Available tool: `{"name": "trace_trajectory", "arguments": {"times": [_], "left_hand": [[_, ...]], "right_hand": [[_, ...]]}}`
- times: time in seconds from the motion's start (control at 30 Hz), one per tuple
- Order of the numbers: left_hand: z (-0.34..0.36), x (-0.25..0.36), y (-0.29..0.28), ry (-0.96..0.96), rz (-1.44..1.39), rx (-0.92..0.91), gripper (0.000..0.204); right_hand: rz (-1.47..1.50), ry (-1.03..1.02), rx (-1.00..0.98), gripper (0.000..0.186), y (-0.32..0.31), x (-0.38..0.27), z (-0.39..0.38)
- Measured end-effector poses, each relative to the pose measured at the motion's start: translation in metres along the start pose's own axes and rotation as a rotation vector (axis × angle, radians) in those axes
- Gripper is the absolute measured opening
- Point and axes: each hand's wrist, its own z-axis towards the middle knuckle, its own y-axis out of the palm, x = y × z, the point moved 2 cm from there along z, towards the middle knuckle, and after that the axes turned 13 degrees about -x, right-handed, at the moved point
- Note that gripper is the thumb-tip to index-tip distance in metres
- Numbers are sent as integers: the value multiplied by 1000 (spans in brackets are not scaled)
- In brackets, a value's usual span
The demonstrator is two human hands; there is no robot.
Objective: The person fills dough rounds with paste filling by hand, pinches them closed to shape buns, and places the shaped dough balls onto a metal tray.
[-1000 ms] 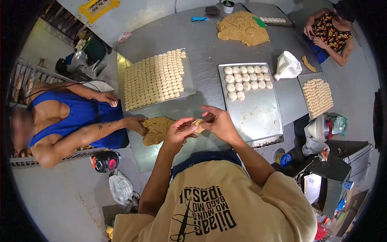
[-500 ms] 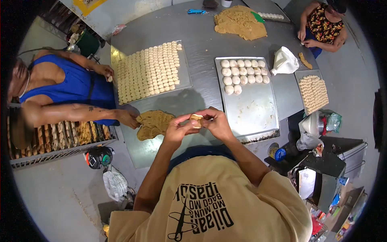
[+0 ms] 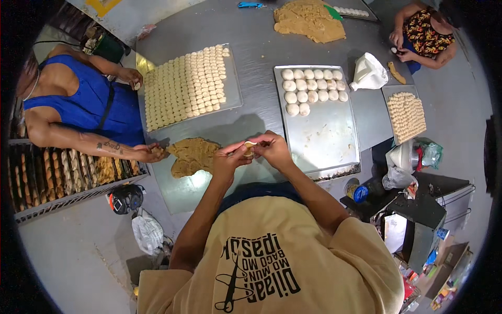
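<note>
Above the near side of the metal table, my left hand (image 3: 229,161) and my right hand (image 3: 275,153) pinch a small piece of white dough (image 3: 251,144) wrapped part way round a tan filling. The fingers of both hands are closed on it, and they hide much of it. Just left of my left hand a flattened mound of brown filling paste (image 3: 192,156) lies on the table. Beyond my right hand is a metal tray (image 3: 327,138) with rows of round white dough balls (image 3: 312,95) on its far part.
A tray (image 3: 234,89) of many small dough pieces is at the left, beside a co-worker in blue (image 3: 83,104). Farther off are a bigger paste mound (image 3: 308,22), a white bag (image 3: 368,72) and a second co-worker (image 3: 426,34). A small-piece tray (image 3: 407,116) stands at the right edge.
My fingers have shifted on the dough piece, and less of the filling shows. The blue-clad co-worker's near hand has drawn back left from the paste mound. The whole view has shifted slightly.
</note>
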Motion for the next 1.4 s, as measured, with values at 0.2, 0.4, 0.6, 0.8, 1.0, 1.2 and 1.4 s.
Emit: {"name": "trace_trajectory", "arguments": {"times": [0.2, 0.4, 0.6, 0.8, 1.0, 1.2, 1.4], "left_hand": [[24, -20, 2, -54, 152, 36, 30], [57, -70, -49, -100, 163, 165, 27], [64, -61, -16, -237, 429, 159, 20], [70, -59, -18, -18, 945, 271, 17], [52, -68, -8, 281, 1236, 227, 36], [50, -63, -1, 119, 1096, 236, 40], [49, -58, 13, 163, 1244, 289, 28]], "right_hand": [[-231, 65, 49, 26, -20, 20, 7], [-843, -140, -101, 25, -5, 40, 29], [-1025, -27, -116, 21, -24, 58, 31], [-920, -109, 66, 21, -25, 65, 37], [-675, 307, -290, 27, -36, 49, 58], [-792, -32, -254, 27, -56, 49, 48], [-806, -41, -301, 26, -57, 50, 50]]}}
